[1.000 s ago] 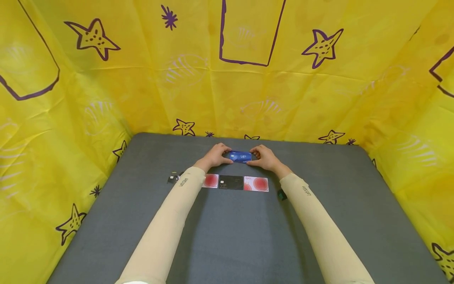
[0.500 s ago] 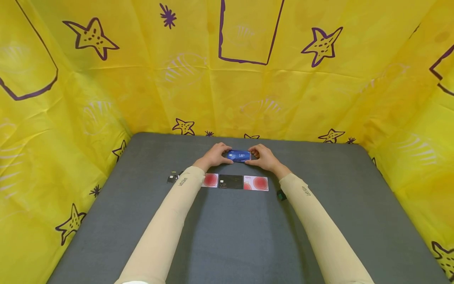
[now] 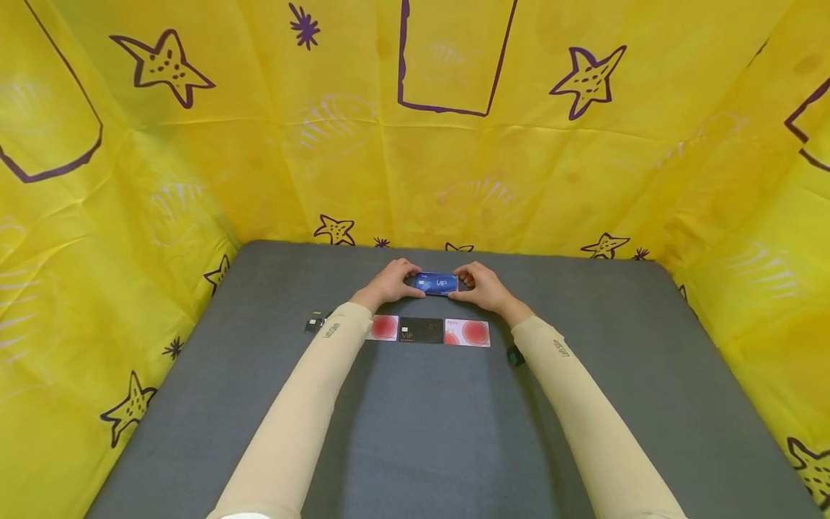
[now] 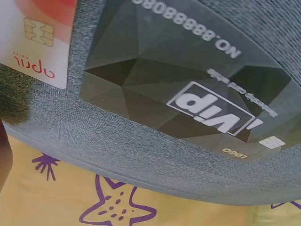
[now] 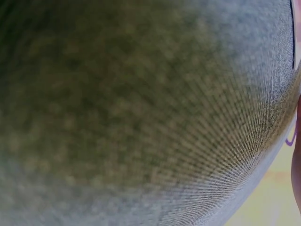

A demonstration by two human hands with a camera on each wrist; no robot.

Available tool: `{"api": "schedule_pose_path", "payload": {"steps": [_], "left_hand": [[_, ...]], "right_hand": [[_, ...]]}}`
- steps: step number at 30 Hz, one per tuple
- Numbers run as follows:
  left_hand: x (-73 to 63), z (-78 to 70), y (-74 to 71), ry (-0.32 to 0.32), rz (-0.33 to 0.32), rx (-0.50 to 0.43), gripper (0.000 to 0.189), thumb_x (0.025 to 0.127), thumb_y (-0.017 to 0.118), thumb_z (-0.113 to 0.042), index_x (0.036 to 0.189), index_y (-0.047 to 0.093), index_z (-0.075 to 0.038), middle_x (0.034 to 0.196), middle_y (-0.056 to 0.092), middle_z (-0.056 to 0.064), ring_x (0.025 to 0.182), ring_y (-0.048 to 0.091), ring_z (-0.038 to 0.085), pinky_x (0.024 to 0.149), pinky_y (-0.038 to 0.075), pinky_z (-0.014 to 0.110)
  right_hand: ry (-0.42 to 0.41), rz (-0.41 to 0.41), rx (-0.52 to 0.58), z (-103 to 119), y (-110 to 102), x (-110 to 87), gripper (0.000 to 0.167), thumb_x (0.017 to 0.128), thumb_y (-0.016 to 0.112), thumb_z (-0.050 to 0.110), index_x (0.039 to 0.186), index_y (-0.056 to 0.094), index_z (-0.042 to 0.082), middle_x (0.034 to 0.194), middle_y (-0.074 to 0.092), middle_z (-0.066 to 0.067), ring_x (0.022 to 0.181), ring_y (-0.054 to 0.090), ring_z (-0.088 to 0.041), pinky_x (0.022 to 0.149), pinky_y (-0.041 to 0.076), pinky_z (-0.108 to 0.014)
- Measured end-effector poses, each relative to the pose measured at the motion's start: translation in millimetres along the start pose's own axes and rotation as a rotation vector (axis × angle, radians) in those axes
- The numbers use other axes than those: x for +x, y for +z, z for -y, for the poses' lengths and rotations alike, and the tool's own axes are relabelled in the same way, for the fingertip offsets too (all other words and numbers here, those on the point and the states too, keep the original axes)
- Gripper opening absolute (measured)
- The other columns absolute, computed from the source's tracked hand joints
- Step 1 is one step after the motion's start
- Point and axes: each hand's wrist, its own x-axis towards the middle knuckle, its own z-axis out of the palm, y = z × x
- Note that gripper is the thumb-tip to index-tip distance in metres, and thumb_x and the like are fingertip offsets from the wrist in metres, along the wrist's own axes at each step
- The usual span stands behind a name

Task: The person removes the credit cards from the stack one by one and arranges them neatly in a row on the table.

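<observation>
The grip is two-handed: the short ends of a blue, glossy rectangular plastic card point(image 3: 437, 283) marked VIP are pinched by the left hand point(image 3: 391, 281) and the right hand point(image 3: 485, 286), each with its thumb at the near corner and its fingers at the far one. The blue card is held just above the centre of the head view, with its long sides running across the frame; whether it touches the flat grey fabric-covered table point(image 3: 428, 432) cannot be told. Below it, a row is formed by a white-and-pink card with a red disc point(image 3: 384, 328), a black card lettered VIP point(image 3: 421, 330) and a second red-disc card point(image 3: 467, 333). Farther left, a dark faceted card point(image 3: 314, 324) is partly hidden by a beige sleeve point(image 3: 337, 360). The step in hand is judged to be the placing of the blue card. It is best done with the card held level, its long edge parallel to the row, and only light pressure at the ends, since thin plastic could bow. Once it lies flat, both ends should be released together, so that it is not dragged askew.
</observation>
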Motion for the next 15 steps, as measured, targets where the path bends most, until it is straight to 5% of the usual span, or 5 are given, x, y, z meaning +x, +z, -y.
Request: {"api": "schedule_pose_path", "payload": {"steps": [15], "left_hand": [[-5.1, 2.0, 0.6, 0.159, -0.117, 0.105, 0.065, 0.083, 0.077, -0.042, 0.134, 0.058, -0.008, 0.123, 0.055, 0.008, 0.116, 0.046, 0.023, 0.105, 0.038, 0.038]], "right_hand": [[-0.019, -0.018, -0.021, 3.4, -4.6, -7.3, 0.054, 0.078, 0.084, 0.028, 0.119, 0.062, 0.002, 0.105, 0.056, -0.012, 0.092, 0.053, -0.024, 0.085, 0.047, -0.037]]}}
